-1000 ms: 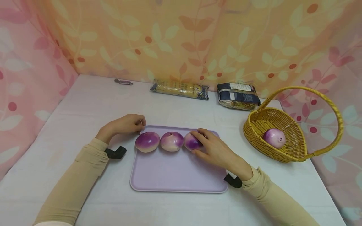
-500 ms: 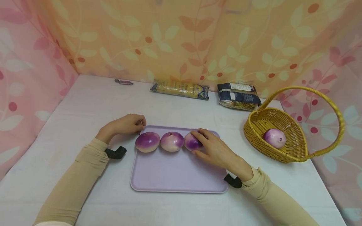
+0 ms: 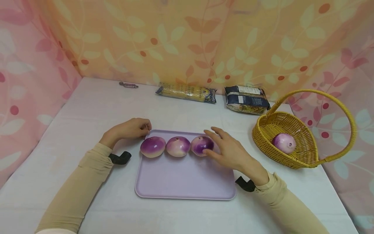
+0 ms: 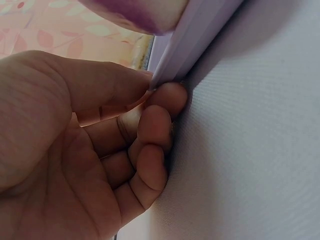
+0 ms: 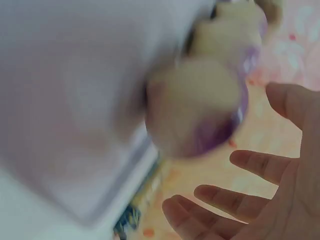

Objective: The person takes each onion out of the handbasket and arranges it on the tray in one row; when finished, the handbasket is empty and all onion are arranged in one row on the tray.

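A lilac tray [image 3: 187, 182] lies on the white tablecloth. Three glossy purple-and-white round vegetables, like turnips or onions, sit in a row along its far side: a left one [image 3: 153, 147], a middle one [image 3: 178, 146] and a right one [image 3: 201, 145]. My left hand [image 3: 130, 129] pinches the tray's far left corner; in the left wrist view thumb [image 4: 115, 85] and forefinger meet at the rim. Beside the right vegetable [image 5: 195, 107] is my right hand [image 3: 229, 149], its fingers spread and holding nothing. A gap shows between fingers and vegetable in the right wrist view, which is blurred.
To the right stands a yellow wicker basket [image 3: 263, 138] with a tall handle and one more such vegetable [image 3: 284, 143] inside. Along the back lie a yellow packet [image 3: 185, 93], a dark blue packet [image 3: 247, 99] and a small wrapped sweet [image 3: 128, 84].
My right hand has let go of the right vegetable, opened its fingers and drawn back slightly to the right. The left hand and the vegetables have stayed put.
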The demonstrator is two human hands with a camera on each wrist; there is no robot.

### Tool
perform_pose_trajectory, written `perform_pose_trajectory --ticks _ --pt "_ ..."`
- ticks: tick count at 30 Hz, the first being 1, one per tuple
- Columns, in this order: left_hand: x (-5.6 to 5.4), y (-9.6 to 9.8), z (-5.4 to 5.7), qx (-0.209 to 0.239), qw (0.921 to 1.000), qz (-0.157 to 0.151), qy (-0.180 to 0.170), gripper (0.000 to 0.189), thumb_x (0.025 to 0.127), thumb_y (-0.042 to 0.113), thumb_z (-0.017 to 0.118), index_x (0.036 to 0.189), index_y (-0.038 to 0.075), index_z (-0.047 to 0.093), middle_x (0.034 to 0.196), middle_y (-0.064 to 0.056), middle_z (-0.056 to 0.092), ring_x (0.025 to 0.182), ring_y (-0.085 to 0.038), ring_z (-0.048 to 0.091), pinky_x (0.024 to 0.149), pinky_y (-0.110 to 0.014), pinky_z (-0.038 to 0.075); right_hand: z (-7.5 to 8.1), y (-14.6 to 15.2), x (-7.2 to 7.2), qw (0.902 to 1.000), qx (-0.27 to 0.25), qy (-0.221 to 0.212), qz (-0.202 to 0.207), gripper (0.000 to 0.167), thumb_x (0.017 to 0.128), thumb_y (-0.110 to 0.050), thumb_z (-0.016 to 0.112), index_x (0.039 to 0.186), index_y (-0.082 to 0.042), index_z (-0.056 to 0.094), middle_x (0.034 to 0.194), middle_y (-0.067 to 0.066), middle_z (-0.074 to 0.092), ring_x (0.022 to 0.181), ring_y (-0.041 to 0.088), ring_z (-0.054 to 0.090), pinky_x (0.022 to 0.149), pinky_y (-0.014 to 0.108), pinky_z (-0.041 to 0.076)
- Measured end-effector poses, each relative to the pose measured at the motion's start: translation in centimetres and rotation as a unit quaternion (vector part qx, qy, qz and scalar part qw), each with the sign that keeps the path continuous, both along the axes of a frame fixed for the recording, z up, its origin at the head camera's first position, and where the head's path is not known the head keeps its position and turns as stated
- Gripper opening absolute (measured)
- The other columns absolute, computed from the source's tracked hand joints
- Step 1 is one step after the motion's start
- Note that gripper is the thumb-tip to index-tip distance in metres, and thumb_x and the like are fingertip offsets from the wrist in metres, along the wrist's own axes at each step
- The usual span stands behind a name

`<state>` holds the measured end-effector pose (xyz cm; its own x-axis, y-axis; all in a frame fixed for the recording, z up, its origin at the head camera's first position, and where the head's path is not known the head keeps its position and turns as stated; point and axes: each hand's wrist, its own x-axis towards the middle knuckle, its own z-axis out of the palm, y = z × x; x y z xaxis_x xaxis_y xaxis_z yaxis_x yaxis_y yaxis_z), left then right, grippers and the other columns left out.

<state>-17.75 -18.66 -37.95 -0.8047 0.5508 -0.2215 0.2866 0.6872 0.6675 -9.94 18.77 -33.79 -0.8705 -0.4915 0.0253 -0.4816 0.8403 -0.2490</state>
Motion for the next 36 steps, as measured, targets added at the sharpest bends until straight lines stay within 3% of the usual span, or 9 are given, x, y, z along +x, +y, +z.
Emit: perform_pose_trajectory --ticks 7,14,21,30,33,36 --pt "0.0 0.1 0.0 -0.002 1.0 -0.001 -0.001 0.016 0.092 0.006 0.05 0.104 0.003 0.06 0.081 -0.007 0.066 0.074 -0.015 0.055 0.069 -0.028 0.045 3.3 4.7 -1.3 0.9959 -0.004 0.037 -0.082 0.057 0.098 -0.046 0.052 0.143 -0.012 0.048 0.148 0.02 0.044 0.133 0.043 0.044 0.104 0.062 0.038" --pt "-0.1 0.1 0.2 -0.002 1.0 -0.005 0.002 0.015 0.093 0.007 0.051 0.105 0.003 0.06 0.081 -0.007 0.066 0.074 -0.014 0.056 0.069 -0.028 0.045 5.7 11.5 -2.1 0.9786 0.002 0.015 -0.205 0.064 0.099 -0.054 0.041 0.14 -0.005 0.048 0.144 0.026 0.045 0.132 0.048 0.039 0.106 0.067 0.029" --pt "0.1 0.0 0.1 0.0 1.0 -0.001 0.0 0.016 0.093 0.007 0.051 0.105 0.003 0.061 0.082 -0.007 0.066 0.075 -0.015 0.056 0.069 -0.028 0.045 4.8 17.7 -2.7 0.9608 0.055 -0.017 -0.271 0.069 0.1 -0.053 0.037 0.141 0.002 0.042 0.139 0.038 0.041 0.123 0.058 0.038 0.1 0.072 0.029" --pt "0.2 -0.1 -0.1 -0.001 1.0 -0.001 0.005 0.016 0.092 0.007 0.051 0.103 0.004 0.061 0.08 -0.006 0.066 0.075 -0.015 0.056 0.069 -0.027 0.044 3.3 20.7 -2.4 0.9357 0.128 -0.082 -0.318 0.079 0.098 -0.054 0.036 0.144 0.01 0.03 0.138 0.047 0.031 0.119 0.064 0.033 0.096 0.074 0.031" --pt "0.2 0.0 -0.1 0.0 1.0 0.0 0.008 0.016 0.092 0.007 0.051 0.103 0.004 0.061 0.08 -0.006 0.066 0.075 -0.014 0.056 0.069 -0.027 0.044 3.0 21.1 -2.4 0.9347 0.134 -0.105 -0.312 0.082 0.099 -0.057 0.029 0.144 0.011 0.03 0.138 0.047 0.031 0.122 0.064 0.032 0.099 0.074 0.029" --pt "0.1 0.0 0.0 -0.001 0.9999 -0.001 0.01 0.016 0.092 0.007 0.051 0.104 0.003 0.061 0.08 -0.006 0.065 0.075 -0.015 0.056 0.069 -0.027 0.044 2.8 21.0 -2.5 0.9409 0.129 -0.111 -0.293 0.078 0.1 -0.056 0.025 0.144 0.007 0.032 0.137 0.045 0.035 0.122 0.064 0.034 0.099 0.074 0.029"
